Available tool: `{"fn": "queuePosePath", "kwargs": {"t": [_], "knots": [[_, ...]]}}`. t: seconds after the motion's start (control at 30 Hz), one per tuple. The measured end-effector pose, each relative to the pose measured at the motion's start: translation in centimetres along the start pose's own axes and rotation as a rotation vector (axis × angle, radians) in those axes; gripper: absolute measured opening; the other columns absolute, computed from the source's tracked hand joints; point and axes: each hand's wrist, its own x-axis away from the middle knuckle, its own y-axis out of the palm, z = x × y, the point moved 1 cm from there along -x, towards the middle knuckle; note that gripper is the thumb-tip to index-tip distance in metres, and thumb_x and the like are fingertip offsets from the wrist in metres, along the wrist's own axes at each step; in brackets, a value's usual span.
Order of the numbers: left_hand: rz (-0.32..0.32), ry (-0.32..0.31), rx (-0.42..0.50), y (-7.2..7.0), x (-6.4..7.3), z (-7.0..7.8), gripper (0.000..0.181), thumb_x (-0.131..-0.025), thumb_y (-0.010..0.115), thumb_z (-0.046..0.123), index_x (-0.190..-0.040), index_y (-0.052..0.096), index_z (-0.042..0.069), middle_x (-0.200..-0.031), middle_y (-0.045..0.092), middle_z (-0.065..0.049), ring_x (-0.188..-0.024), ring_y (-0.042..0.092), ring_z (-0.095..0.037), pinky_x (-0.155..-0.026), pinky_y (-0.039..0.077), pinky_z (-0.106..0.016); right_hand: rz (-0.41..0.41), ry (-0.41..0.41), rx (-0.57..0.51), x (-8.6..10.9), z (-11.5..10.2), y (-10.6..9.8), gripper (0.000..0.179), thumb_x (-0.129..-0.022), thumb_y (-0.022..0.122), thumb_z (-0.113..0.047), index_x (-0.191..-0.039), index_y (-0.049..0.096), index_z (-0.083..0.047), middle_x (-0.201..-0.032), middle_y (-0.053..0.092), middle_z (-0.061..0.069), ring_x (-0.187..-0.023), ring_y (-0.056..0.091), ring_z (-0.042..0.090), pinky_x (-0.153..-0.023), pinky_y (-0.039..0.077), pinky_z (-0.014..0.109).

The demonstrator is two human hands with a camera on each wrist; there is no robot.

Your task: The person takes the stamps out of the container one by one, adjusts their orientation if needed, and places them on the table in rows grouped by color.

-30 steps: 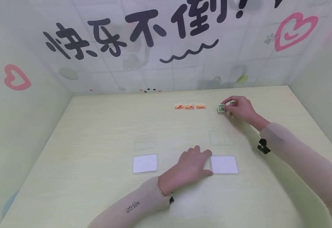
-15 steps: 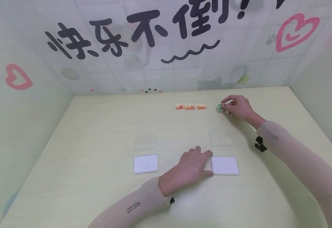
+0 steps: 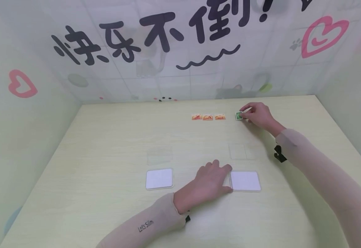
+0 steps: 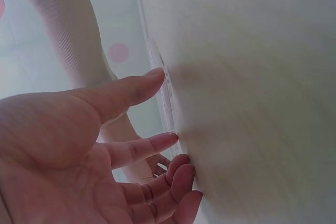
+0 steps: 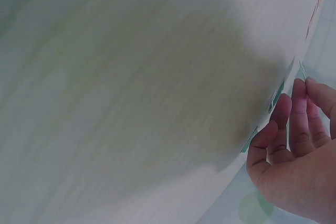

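Observation:
Toward the back right of the table, my right hand [image 3: 259, 114] pinches a small green-and-white card [image 3: 238, 116] between thumb and forefinger. In the right wrist view the pinched card [image 5: 302, 67] stands edge-on above the surface, and more green cards [image 5: 276, 95] lie beneath the fingers. Three orange picture cards [image 3: 208, 117] form a row left of that hand. My left hand [image 3: 209, 181] rests nearer the front, thumb and forefinger touching the left corners of a clear-edged case with a white top [image 3: 245, 181]. Its other fingers bend loosely against the table.
A second white-topped case [image 3: 159, 178] lies left of the left hand. Behind the two cases lie thin transparent rectangles, one on the left [image 3: 159, 155] and one on the right [image 3: 241, 152]. A printed wall [image 3: 121, 82] rises at the table's back edge.
My right hand has shifted slightly left with the green card, whose tilt has changed a little. My left hand stays at the case's corners. The head view has drifted slightly.

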Motion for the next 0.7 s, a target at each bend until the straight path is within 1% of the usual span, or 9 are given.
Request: {"fn": "queuePosePath", "kwargs": {"t": [0.33,0.5,0.7], "knots": [[0.0,0.001,-0.001,-0.01,0.06,0.07,0.053,-0.093,0.082,0.038,-0.137,0.063,0.016,-0.102,0.06,-0.006,-0.08,0.05,-0.019,-0.064,0.039,-0.028,-0.002,0.001,0.034,-0.56,-0.29,0.31,0.028,-0.101,0.071,-0.016,-0.12,0.071,0.006,-0.088,0.075,0.011,-0.064,0.058,0.008,-0.059,0.046,0.022],[0.001,0.0,-0.001,-0.03,0.07,0.05,0.054,-0.093,0.082,0.038,-0.138,0.063,0.016,-0.103,0.061,-0.006,-0.082,0.05,-0.019,-0.066,0.04,-0.028,-0.007,-0.001,0.07,-0.74,-0.55,0.51,0.027,-0.101,0.072,-0.016,-0.119,0.071,0.005,-0.09,0.074,0.015,-0.064,0.056,0.01,-0.06,0.045,0.023],[0.006,0.006,-0.006,0.06,-0.03,0.05,0.054,-0.092,0.083,0.038,-0.138,0.063,0.016,-0.102,0.061,-0.007,-0.081,0.05,-0.019,-0.065,0.04,-0.028,-0.006,0.004,0.081,-0.92,-0.55,0.49,0.028,-0.101,0.072,-0.016,-0.119,0.071,0.006,-0.092,0.074,0.018,-0.064,0.056,0.01,-0.06,0.045,0.024]]}}
